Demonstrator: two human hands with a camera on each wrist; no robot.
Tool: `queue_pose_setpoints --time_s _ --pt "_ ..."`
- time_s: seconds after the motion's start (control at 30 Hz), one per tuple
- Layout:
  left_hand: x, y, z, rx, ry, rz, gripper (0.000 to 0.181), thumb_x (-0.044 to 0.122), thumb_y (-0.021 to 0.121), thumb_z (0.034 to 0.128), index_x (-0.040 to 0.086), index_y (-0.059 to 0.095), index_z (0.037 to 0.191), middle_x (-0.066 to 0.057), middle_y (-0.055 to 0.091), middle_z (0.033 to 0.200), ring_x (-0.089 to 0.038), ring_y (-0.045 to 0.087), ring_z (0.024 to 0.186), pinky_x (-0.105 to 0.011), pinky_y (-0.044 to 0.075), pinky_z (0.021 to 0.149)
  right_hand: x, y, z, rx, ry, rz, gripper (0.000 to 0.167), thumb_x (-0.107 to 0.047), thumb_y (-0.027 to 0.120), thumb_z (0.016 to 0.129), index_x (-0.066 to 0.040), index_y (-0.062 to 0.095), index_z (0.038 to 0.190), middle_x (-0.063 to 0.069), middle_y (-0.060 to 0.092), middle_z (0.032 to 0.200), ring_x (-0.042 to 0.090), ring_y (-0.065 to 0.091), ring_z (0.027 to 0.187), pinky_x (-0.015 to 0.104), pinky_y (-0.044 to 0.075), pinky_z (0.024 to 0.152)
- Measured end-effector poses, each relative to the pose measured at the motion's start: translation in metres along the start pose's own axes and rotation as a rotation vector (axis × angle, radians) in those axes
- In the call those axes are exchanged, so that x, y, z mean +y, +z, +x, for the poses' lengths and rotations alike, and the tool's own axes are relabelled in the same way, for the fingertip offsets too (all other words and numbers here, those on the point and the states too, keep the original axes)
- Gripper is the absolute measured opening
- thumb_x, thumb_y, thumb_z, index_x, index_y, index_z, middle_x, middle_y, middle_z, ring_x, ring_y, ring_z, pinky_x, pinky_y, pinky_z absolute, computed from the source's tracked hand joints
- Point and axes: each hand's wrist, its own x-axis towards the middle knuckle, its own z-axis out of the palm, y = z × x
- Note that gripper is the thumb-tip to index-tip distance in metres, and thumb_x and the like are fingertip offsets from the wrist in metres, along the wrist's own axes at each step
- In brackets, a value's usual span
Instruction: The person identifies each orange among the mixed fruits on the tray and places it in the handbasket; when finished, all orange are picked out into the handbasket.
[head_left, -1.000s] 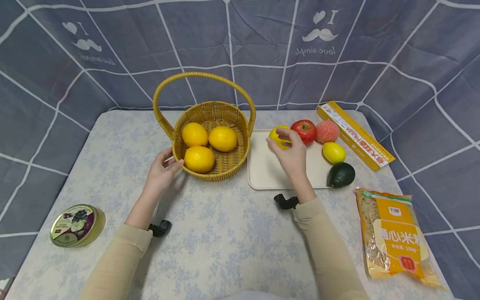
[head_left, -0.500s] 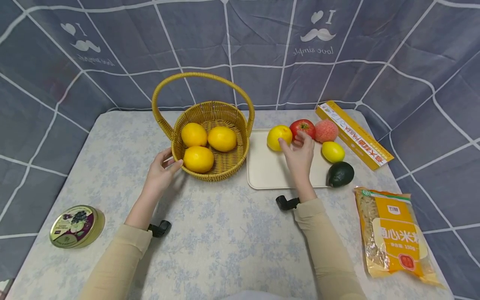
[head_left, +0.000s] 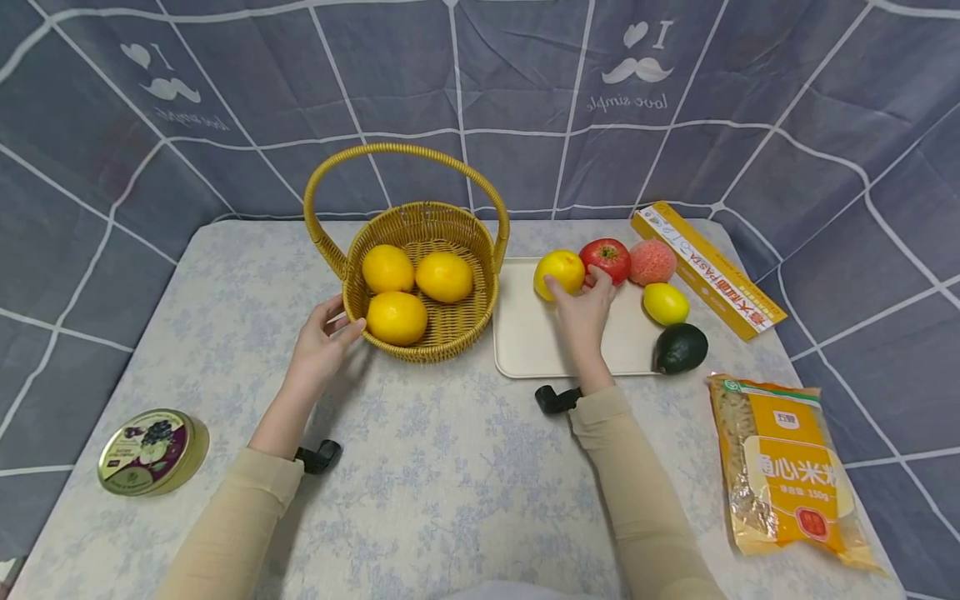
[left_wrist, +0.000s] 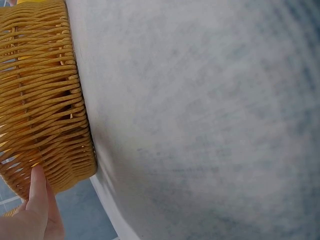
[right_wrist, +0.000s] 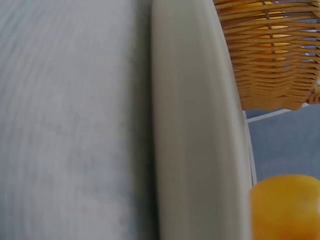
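Observation:
My left hand (head_left: 321, 346) touches the outer left side of a woven basket (head_left: 442, 350), its thumb at the rim. In the left wrist view, its extended fingers (left_wrist: 39, 192) lie against the wicker wall. Inside the basket are three yellow-orange fruits (head_left: 397, 318). My right hand (head_left: 583, 321) reaches over a cream tray (head_left: 525, 342). Its thumb is at the front of a round yellow fruit (head_left: 557, 271), and its spread fingers are by a red apple (head_left: 606, 257). Whether they touch either is unclear. The right wrist view shows an orange-yellow fruit (right_wrist: 285, 210) but not the hand.
A pink fruit (head_left: 652, 262), a lemon (head_left: 666, 304) and a dark green avocado (head_left: 680, 348) line the tray's right side. Farther right lie a pasta box (head_left: 708, 271) and a pasta bag (head_left: 787, 467). A round tin (head_left: 150, 452) sits front left. The basket's tall handle (head_left: 408, 150) arches upward.
My right hand went from over the yellow fruit rightward toward the apple, then back left, with its thumb now at the yellow fruit. The left hand and basket stay put.

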Motion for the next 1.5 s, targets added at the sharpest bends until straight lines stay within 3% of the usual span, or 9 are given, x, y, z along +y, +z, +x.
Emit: queue_pose_setpoints --time_s 0.33,0.87,1.1,1.3,1.5 --pt "0.000 0.000 0.000 -0.002 0.004 0.001 0.071 0.033 0.055 0.1012 0.013 0.019 0.158 -0.010 0.025 0.161 -0.033 0.031 0.144 -0.051 0.039 0.113 0.000 0.010 0.002 -0.003 0.061 -0.099 0.079 -0.031 0.083 0.077 -0.004 0.041 0.138 0.020 0.038 0.138 0.036 0.045 0.126 0.042 0.037 0.113" --pt "0.000 -0.001 0.000 0.004 0.012 -0.006 0.070 0.032 0.055 0.1014 0.013 0.019 0.158 -0.010 0.025 0.161 -0.034 0.031 0.145 -0.052 0.039 0.114 0.001 0.014 0.005 -0.018 0.034 -0.029 0.075 -0.025 0.083 0.077 0.001 0.037 0.130 0.023 0.045 0.131 0.032 0.046 0.126 0.038 0.036 0.114" --pt "-0.001 0.000 0.001 -0.001 0.010 -0.003 0.070 0.033 0.056 0.1012 0.013 0.019 0.158 -0.011 0.025 0.161 -0.033 0.031 0.145 -0.052 0.039 0.114 0.000 0.007 0.003 -0.085 0.106 -0.017 0.075 -0.027 0.080 0.080 -0.001 0.036 0.135 0.019 0.043 0.138 0.028 0.045 0.126 0.035 0.038 0.113" --pt "-0.002 0.000 0.001 -0.003 0.006 0.001 0.071 0.033 0.055 0.1012 0.013 0.018 0.159 -0.010 0.025 0.161 -0.033 0.031 0.145 -0.051 0.039 0.113 -0.017 -0.007 -0.002 -0.132 0.078 -0.027 0.079 -0.026 0.079 0.079 0.000 0.036 0.140 0.021 0.045 0.140 0.030 0.046 0.127 0.037 0.040 0.112" --pt "-0.003 0.000 0.001 -0.002 0.003 -0.011 0.072 0.034 0.055 0.1011 0.013 0.018 0.159 -0.010 0.025 0.161 -0.032 0.031 0.145 -0.050 0.039 0.114 -0.034 -0.021 -0.011 -0.251 0.037 -0.033 0.081 -0.027 0.078 0.081 -0.001 0.034 0.144 0.019 0.044 0.143 0.029 0.047 0.129 0.038 0.042 0.112"
